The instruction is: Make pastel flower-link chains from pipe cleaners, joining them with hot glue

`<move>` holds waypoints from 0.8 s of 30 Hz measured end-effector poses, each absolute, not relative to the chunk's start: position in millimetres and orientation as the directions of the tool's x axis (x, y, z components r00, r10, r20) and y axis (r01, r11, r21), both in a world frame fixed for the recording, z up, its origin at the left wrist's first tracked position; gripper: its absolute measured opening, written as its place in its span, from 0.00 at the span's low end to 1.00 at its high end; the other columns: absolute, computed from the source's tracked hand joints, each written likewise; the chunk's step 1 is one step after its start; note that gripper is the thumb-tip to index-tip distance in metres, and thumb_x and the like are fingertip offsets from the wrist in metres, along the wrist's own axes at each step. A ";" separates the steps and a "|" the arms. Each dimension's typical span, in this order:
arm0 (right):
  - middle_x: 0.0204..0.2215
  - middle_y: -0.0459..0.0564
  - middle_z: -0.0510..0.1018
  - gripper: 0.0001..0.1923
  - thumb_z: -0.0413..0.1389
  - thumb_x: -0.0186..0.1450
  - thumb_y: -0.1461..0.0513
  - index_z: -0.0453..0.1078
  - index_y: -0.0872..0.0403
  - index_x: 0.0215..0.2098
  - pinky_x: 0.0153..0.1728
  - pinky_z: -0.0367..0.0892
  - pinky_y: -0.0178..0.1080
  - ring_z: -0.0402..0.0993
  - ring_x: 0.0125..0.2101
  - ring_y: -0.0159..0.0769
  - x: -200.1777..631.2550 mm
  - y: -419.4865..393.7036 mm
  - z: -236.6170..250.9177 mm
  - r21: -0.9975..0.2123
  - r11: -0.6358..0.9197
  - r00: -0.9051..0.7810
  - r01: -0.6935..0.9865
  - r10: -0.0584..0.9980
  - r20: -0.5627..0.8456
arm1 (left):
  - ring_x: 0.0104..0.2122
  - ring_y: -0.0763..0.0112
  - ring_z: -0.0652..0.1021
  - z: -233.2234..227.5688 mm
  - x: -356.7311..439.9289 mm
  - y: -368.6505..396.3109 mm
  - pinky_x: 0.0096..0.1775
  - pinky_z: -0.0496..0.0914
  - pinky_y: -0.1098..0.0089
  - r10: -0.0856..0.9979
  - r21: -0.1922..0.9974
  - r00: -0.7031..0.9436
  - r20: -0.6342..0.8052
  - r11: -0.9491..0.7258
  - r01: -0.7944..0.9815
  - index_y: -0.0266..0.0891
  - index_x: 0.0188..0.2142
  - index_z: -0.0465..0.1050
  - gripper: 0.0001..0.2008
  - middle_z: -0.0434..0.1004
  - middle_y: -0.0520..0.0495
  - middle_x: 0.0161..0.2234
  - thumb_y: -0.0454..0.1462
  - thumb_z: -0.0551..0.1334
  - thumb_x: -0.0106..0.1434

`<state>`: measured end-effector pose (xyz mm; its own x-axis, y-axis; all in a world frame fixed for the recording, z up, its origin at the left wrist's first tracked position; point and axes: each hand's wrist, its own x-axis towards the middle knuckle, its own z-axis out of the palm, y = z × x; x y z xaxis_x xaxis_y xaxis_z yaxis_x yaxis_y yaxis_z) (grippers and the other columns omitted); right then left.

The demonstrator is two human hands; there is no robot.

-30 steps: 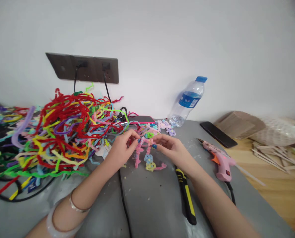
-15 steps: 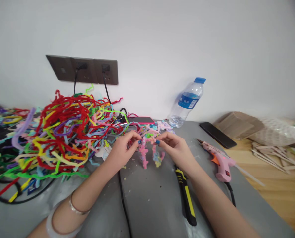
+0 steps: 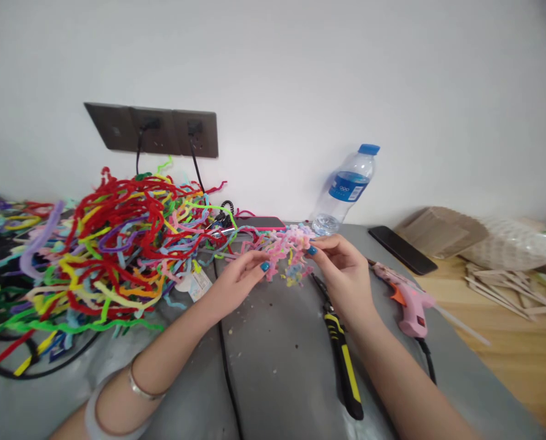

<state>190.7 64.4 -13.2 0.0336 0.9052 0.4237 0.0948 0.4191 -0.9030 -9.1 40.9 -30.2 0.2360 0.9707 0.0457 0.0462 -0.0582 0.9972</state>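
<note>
Between my hands, a little above the grey table cover (image 3: pixel 273 366), is a tangled pipe-cleaner piece (image 3: pixel 293 244) in pink, light blue and yellow, with small flower-like shapes. My left hand (image 3: pixel 238 278) pinches its left side with thumb and fingertips. On the right, my right hand (image 3: pixel 341 266) grips its edge between thumb and forefinger. Short strands dangle from the middle of the piece. Black-and-yellow pliers (image 3: pixel 343 360) lie just below my right hand, their jaws pointing away from me.
A big heap of loose pipe cleaners (image 3: pixel 126 244) covers the left. Behind stands a water bottle (image 3: pixel 346 192) leaning on the wall. A pink glue gun (image 3: pixel 413 305), a black phone (image 3: pixel 403 249) and wooden sticks (image 3: pixel 511 290) lie right. A black cable (image 3: pixel 229 379) runs toward me.
The pipe-cleaner piece has been lifted and turned, so its hanging strands sit higher. My right hand has shifted right and slightly up; my left hand has moved slightly right and down.
</note>
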 end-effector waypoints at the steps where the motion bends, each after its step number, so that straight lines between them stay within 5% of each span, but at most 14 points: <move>1: 0.31 0.48 0.77 0.10 0.62 0.62 0.53 0.72 0.50 0.31 0.35 0.70 0.39 0.73 0.33 0.38 190.7 64.2 -13.6 -0.895 0.439 0.036 0.083 0.896 0.442 | 0.48 0.62 0.80 -31.6 -7.3 40.5 0.48 0.76 0.64 0.965 0.999 0.261 0.038 -0.047 0.027 0.40 0.47 0.71 0.13 0.78 0.41 0.49 0.40 0.61 0.64; 8: 0.32 0.50 0.79 0.13 0.63 0.62 0.50 0.73 0.49 0.31 0.40 0.71 0.42 0.76 0.36 0.40 188.2 61.9 -14.1 -0.894 0.446 -0.068 0.040 0.894 0.442 | 0.51 0.55 0.79 -28.2 -2.3 35.7 0.51 0.74 0.59 0.941 0.999 0.336 0.043 -0.036 -0.026 0.39 0.51 0.72 0.26 0.77 0.40 0.54 0.41 0.71 0.54; 18: 0.32 0.49 0.80 0.12 0.62 0.62 0.51 0.72 0.49 0.32 0.37 0.71 0.40 0.77 0.35 0.39 179.7 59.0 -16.1 -0.933 0.358 -0.138 0.039 0.927 0.350 | 0.43 0.60 0.81 -25.2 -1.6 34.7 0.45 0.75 0.64 0.952 0.995 0.291 0.092 -0.098 0.005 0.38 0.45 0.76 0.17 0.82 0.43 0.43 0.39 0.68 0.55; 24: 0.31 0.49 0.79 0.12 0.64 0.60 0.51 0.71 0.50 0.31 0.40 0.71 0.41 0.76 0.36 0.39 175.8 56.5 -16.9 -0.941 0.338 -0.165 -0.008 0.928 0.335 | 0.28 0.70 0.77 -27.5 -2.2 33.7 0.26 0.70 0.73 0.958 0.997 0.283 0.042 -0.059 0.052 0.38 0.45 0.75 0.16 0.79 0.47 0.35 0.40 0.65 0.56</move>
